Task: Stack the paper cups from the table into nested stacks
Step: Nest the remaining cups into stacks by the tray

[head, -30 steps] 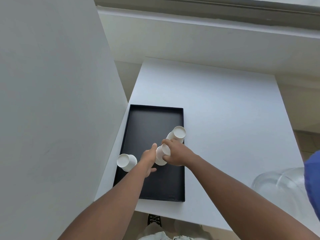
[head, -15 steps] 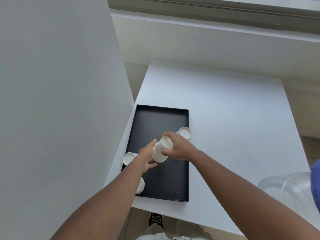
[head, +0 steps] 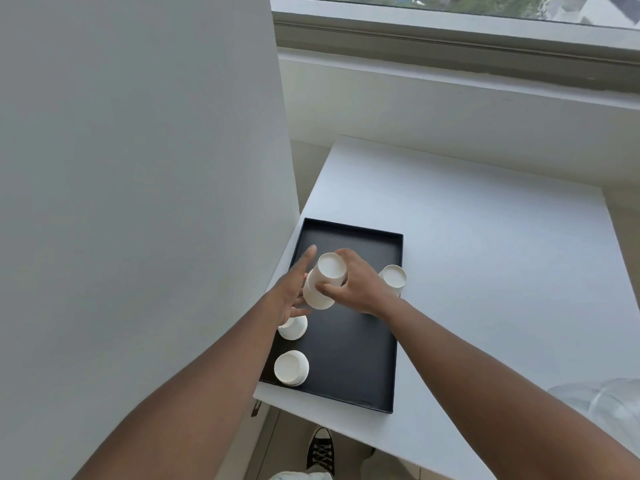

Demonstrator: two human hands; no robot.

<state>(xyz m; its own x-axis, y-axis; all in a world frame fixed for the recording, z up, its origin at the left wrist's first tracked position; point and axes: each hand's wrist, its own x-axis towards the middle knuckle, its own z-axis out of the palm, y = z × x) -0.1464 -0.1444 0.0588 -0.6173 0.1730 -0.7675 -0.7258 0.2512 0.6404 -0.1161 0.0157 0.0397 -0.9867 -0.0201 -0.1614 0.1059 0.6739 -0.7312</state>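
Right hand (head: 353, 284) grips tilted cup stack (head: 323, 284); left hand (head: 292, 292) flat alongside.

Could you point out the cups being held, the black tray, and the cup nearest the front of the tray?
held paper cup stack (head: 323, 284), head view, on the side wall below the top cup's base.
black tray (head: 353, 355), head view, on its bare floor.
front paper cup (head: 291, 368), head view, on its upturned base.

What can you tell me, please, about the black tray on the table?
The black tray is a matte rectangle with a low raised rim, lying flat near the left edge of the white table. White paper cups stand upside down in it: two near its left side, one at its right rim. Both hands work above its middle, the right hand holding nested cups.
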